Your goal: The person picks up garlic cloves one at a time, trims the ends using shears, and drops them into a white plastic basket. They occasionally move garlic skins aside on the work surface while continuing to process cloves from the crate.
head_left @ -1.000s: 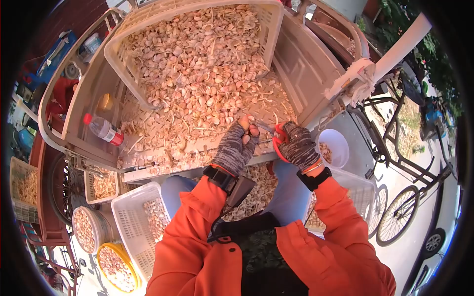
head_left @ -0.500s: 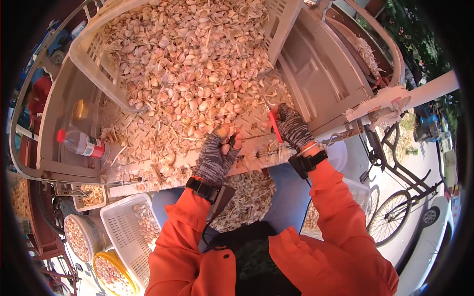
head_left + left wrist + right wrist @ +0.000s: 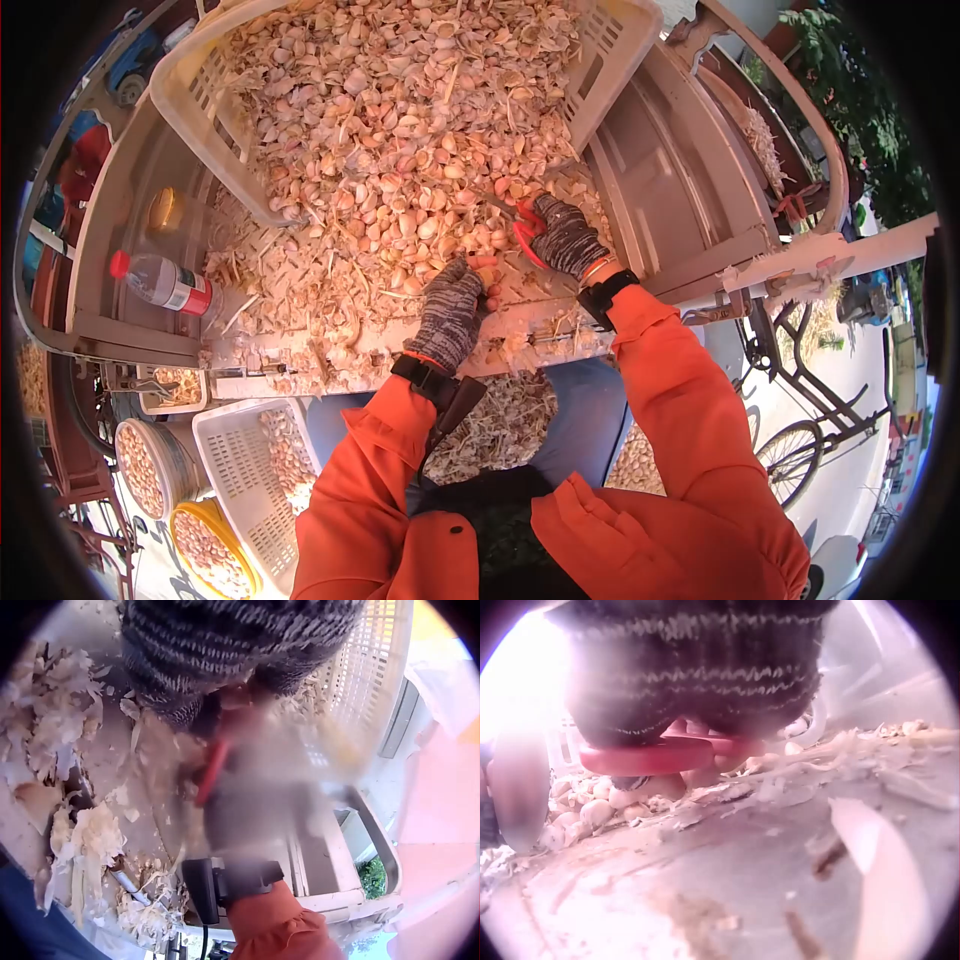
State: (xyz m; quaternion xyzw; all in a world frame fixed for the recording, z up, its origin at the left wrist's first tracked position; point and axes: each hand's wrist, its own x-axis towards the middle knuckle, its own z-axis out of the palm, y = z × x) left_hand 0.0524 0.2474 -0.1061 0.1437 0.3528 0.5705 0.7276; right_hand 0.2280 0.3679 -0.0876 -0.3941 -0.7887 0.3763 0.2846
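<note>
In the head view, my right hand (image 3: 568, 238) grips scissors (image 3: 527, 236) by their red handles, the blades pointing left over the garlic cloves (image 3: 405, 225). The red handle (image 3: 649, 759) shows under the gloved fingers in the right wrist view. My left hand (image 3: 452, 312), in a grey knitted glove with bare fingertips, is bent at the near edge of the pile, left of the scissors. I cannot tell whether it holds a clove. In the left wrist view, its glove (image 3: 232, 652) fills the top, above the blurred right hand.
A white plastic crate (image 3: 215, 165) lies tipped on the metal cart bed (image 3: 660, 190), cloves spilling out. At the left lies a red-capped bottle (image 3: 165, 284). Dry skins litter the bed's front edge. Below stand a white basket (image 3: 235, 455), a bucket (image 3: 180, 465) and a yellow tub (image 3: 238, 545).
The right hand first drew away right from the left hand, then came back leftward with the scissors over the pile. The left hand shifted slightly left and down, then its fingers moved to the cloves.
</note>
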